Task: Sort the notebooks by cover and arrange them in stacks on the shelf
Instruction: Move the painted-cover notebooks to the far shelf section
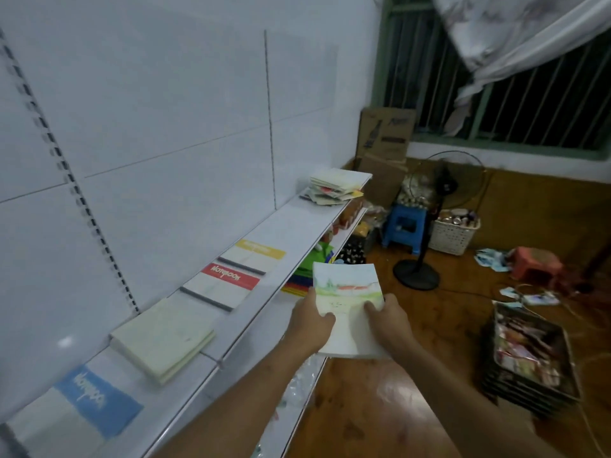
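Notebooks [348, 312] gripped by both left hand [312, 320] and right hand [388, 320] beside white shelf [291, 223] holding 4 sorted stacks

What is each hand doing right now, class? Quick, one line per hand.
Left hand: closed on the left edge of the landscape-cover notebook.
Right hand: closed on the same notebook's right side.
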A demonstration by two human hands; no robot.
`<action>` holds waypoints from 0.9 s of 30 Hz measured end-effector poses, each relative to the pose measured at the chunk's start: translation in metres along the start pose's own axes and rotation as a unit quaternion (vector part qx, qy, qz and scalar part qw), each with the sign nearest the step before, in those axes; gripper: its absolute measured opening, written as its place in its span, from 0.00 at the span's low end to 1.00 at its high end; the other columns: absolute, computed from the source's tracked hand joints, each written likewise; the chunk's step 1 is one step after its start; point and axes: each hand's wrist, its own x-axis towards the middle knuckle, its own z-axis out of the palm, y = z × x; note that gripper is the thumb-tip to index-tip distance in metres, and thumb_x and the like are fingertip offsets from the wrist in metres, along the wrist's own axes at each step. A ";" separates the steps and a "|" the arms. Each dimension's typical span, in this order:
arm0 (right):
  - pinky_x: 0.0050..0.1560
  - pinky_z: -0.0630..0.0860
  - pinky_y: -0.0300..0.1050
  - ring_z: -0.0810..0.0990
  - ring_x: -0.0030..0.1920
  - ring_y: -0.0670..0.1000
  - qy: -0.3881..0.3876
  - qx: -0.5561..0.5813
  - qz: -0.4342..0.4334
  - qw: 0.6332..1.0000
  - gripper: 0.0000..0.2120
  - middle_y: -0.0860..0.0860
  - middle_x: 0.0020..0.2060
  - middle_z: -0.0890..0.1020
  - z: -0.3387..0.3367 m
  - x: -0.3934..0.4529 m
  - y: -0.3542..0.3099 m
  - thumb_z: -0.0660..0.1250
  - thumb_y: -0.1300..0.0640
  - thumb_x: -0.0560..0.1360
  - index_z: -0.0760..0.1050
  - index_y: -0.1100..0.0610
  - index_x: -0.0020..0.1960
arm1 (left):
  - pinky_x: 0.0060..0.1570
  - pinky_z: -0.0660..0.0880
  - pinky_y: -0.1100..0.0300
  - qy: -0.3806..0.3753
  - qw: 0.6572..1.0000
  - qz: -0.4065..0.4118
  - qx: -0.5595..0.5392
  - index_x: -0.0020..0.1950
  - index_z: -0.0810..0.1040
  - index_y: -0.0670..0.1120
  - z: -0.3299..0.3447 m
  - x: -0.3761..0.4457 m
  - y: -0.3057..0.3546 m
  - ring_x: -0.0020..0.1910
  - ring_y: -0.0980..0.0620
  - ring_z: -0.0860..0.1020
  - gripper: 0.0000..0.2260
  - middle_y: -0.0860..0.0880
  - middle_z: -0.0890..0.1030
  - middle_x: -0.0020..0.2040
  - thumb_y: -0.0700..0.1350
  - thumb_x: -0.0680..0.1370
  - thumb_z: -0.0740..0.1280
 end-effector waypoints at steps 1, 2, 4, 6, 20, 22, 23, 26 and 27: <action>0.49 0.76 0.52 0.77 0.50 0.55 0.007 0.006 0.003 1.000 0.16 0.56 0.56 0.77 -0.011 0.012 0.005 0.60 0.51 0.79 0.66 0.59 0.62 | 0.49 0.76 0.59 -0.005 1.000 0.008 -0.006 0.68 0.69 0.49 0.011 0.010 0.010 0.54 0.51 0.77 0.21 0.48 0.79 0.60 0.40 0.75 0.64; 0.49 0.77 0.52 0.77 0.49 0.55 0.012 0.009 0.005 1.000 0.16 0.56 0.56 0.77 -0.022 0.023 0.010 0.60 0.50 0.79 0.65 0.58 0.62 | 0.48 0.76 0.59 -0.010 1.000 0.013 -0.010 0.69 0.69 0.50 0.021 0.019 0.020 0.52 0.51 0.77 0.22 0.49 0.79 0.59 0.40 0.75 0.64; 0.48 0.76 0.50 0.77 0.48 0.53 0.022 0.019 0.007 1.000 0.16 0.55 0.57 0.77 -0.040 0.045 0.020 0.60 0.51 0.79 0.65 0.58 0.63 | 0.47 0.77 0.58 -0.010 1.000 0.025 -0.009 0.71 0.66 0.51 0.041 0.038 0.037 0.51 0.51 0.77 0.25 0.50 0.79 0.59 0.41 0.74 0.64; 0.47 0.74 0.47 0.76 0.48 0.53 0.028 0.032 0.008 0.999 0.17 0.55 0.59 0.76 -0.057 0.064 0.030 0.60 0.52 0.79 0.64 0.58 0.65 | 0.48 0.78 0.56 -0.005 1.000 0.030 0.000 0.74 0.63 0.51 0.061 0.056 0.050 0.51 0.51 0.78 0.28 0.51 0.79 0.59 0.42 0.74 0.64; 0.48 0.73 0.50 0.76 0.50 0.54 0.049 0.073 0.062 0.994 0.16 0.54 0.58 0.77 -0.082 0.226 0.062 0.60 0.53 0.79 0.67 0.57 0.65 | 0.49 0.77 0.60 -0.025 0.994 0.055 -0.087 0.69 0.67 0.48 0.132 0.203 0.084 0.53 0.52 0.77 0.23 0.50 0.78 0.61 0.36 0.76 0.68; 0.48 0.73 0.49 0.75 0.50 0.54 0.057 0.075 0.062 0.994 0.16 0.54 0.58 0.77 -0.080 0.256 0.054 0.60 0.54 0.79 0.68 0.57 0.66 | 0.48 0.77 0.62 -0.032 0.994 0.045 -0.098 0.68 0.68 0.48 0.135 0.238 0.085 0.53 0.54 0.77 0.23 0.50 0.78 0.61 0.36 0.76 0.68; 0.49 0.73 0.49 0.75 0.50 0.53 0.061 0.071 0.062 0.994 0.16 0.53 0.57 0.77 -0.080 0.272 0.049 0.60 0.54 0.79 0.68 0.56 0.65 | 0.48 0.77 0.62 -0.036 0.993 0.041 -0.104 0.68 0.68 0.48 0.135 0.254 0.086 0.53 0.54 0.77 0.22 0.50 0.78 0.61 0.36 0.76 0.68; 0.50 0.75 0.51 0.76 0.50 0.53 0.070 0.052 0.067 0.994 0.15 0.52 0.55 0.76 -0.083 0.320 0.031 0.60 0.54 0.79 0.68 0.56 0.64 | 0.48 0.78 0.60 -0.042 0.992 0.044 -0.110 0.68 0.68 0.48 0.134 0.304 0.092 0.54 0.52 0.78 0.22 0.49 0.79 0.60 0.37 0.76 0.68; 0.50 0.75 0.51 0.76 0.51 0.53 0.073 0.050 0.068 0.994 0.15 0.52 0.54 0.77 -0.083 0.334 0.025 0.60 0.54 0.79 0.68 0.56 0.64 | 0.48 0.78 0.59 -0.043 0.992 0.045 -0.109 0.68 0.68 0.48 0.133 0.320 0.094 0.54 0.51 0.79 0.22 0.49 0.79 0.59 0.38 0.76 0.68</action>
